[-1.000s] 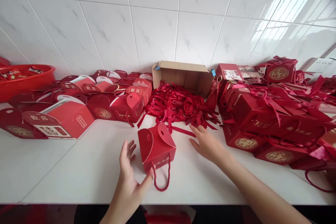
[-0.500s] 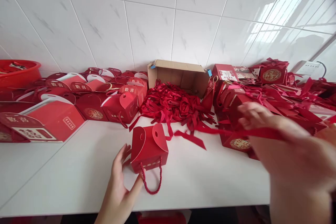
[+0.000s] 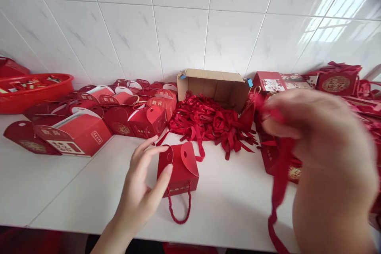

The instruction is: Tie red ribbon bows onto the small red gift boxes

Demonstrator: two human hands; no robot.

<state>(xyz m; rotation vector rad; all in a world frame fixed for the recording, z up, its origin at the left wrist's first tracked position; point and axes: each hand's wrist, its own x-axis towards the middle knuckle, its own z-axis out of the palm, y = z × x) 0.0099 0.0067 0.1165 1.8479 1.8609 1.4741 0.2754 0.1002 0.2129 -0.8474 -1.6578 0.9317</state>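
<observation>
One limp, flat ribbon dangles, pinched in the right hand; left hand spread at a curved-flap box, rope handle twisted.

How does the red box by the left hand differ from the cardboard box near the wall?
The red box has a rope handle; the cardboard box shows none. The cardboard box gapes open, ribbons spilling out; the red box's flaps lean inward. Both are on the white table.

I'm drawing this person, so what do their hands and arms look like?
Both are bare. The left hand has slim fingers, with no glove, ring, watch or sleeve showing. The right hand shows no glove or sleeve, but it's too blurred for finer details.
</observation>
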